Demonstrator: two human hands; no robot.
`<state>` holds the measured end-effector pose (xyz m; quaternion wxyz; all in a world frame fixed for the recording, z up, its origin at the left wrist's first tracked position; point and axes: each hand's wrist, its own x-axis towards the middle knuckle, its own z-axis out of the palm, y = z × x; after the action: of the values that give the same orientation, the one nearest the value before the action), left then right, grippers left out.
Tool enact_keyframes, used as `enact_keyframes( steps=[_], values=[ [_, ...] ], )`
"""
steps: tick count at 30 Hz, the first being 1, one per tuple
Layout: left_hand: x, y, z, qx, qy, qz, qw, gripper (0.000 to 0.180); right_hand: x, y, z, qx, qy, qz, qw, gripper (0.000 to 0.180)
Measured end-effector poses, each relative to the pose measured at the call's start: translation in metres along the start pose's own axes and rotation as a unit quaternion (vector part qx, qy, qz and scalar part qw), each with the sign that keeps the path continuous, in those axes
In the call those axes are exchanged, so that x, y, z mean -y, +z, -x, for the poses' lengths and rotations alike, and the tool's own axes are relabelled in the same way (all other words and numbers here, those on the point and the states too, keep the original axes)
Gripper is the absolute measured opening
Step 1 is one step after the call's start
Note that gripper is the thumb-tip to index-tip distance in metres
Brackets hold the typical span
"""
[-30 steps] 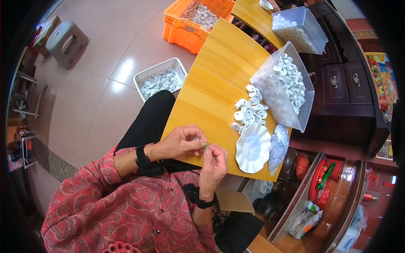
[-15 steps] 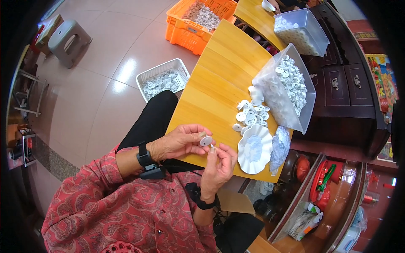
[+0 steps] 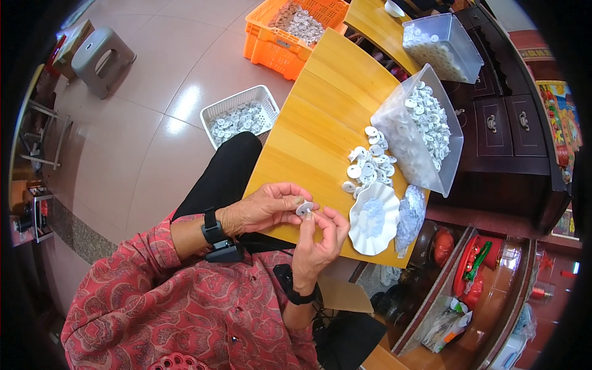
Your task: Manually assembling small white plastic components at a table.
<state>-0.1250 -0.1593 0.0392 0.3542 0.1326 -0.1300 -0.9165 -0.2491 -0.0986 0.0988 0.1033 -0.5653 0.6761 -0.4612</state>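
Between thumb and fingers, my left hand [image 3: 271, 205] pinches a small round white plastic disc [image 3: 303, 209] with a dark hole in it. My right hand [image 3: 320, 237] pinches a tiny white piece [image 3: 309, 213] against the disc's face; its exact kind is too small to tell. Both hands are over the near edge of the yellow wooden table [image 3: 302, 123]. To their right is a white scalloped dish [image 3: 388, 225] with small pale pieces in it. Beyond the dish lies a loose pile of similar white discs [image 3: 370, 166].
A clear tub [image 3: 453, 163] full of discs leans at the table's right side, with a plastic bag [image 3: 410, 216] by the dish. On the floor stand a white basket [image 3: 206, 117], an orange crate [image 3: 265, 52] and a grey stool [image 3: 98, 55]. An open drawer [image 3: 425, 299] lies at lower right.
My right hand has brought the tiny white piece up to the disc. The disc has tilted slightly in my left fingers.
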Motion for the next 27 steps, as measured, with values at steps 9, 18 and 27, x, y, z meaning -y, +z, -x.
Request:
enact_keyframes(
  steps=[9,18,27],
  values=[
    [-0.0013,0.0058,0.0010,-0.019,0.007,-0.003,1.000,0.024,-0.0014,0.0022,-0.0006,0.004,0.003,0.005,1.000,0.008],
    [-0.0004,0.0029,-0.0009,0.003,0.030,-0.056,0.998,0.021,0.0011,0.0001,-0.0036,0.015,0.004,0.009,1.000,0.005],
    [-0.0056,0.0010,0.0003,0.008,0.072,-0.154,0.985,0.019,-0.0032,0.0034,-0.0008,0.031,0.017,-0.002,0.999,0.008]
  ],
)
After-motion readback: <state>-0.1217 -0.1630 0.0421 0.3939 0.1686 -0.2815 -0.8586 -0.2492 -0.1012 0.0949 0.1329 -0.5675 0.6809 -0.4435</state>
